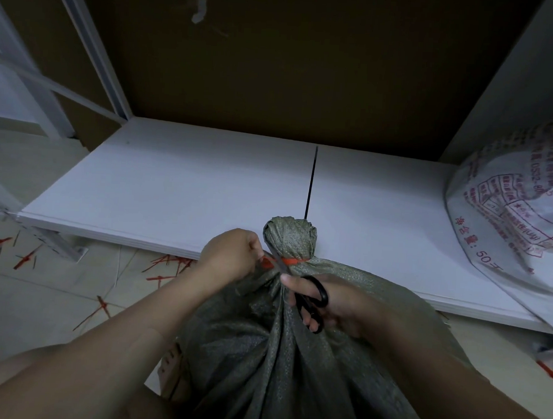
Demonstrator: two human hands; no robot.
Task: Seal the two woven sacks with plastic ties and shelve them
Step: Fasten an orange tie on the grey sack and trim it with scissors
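Note:
A grey-green woven sack (pixel 280 353) stands upright in front of me, its neck bunched and bound by a red plastic tie (pixel 295 261). My left hand (pixel 231 255) pinches the tie's loose red end at the left of the neck. My right hand (pixel 334 305) grips black-handled scissors (pixel 312 299), whose blades reach up to the tie beside the left fingers. A thin black strip (pixel 311 182) sticks straight up from behind the sack's top. A white woven sack (pixel 518 215) with red print lies on the white shelf board (pixel 173 188) at the right.
The low white shelf runs across the middle, with a brown back panel (pixel 292 66) behind it and white metal uprights (pixel 94 49) at the left. Several cut red tie pieces (pixel 26 257) lie scattered on the tiled floor at the left.

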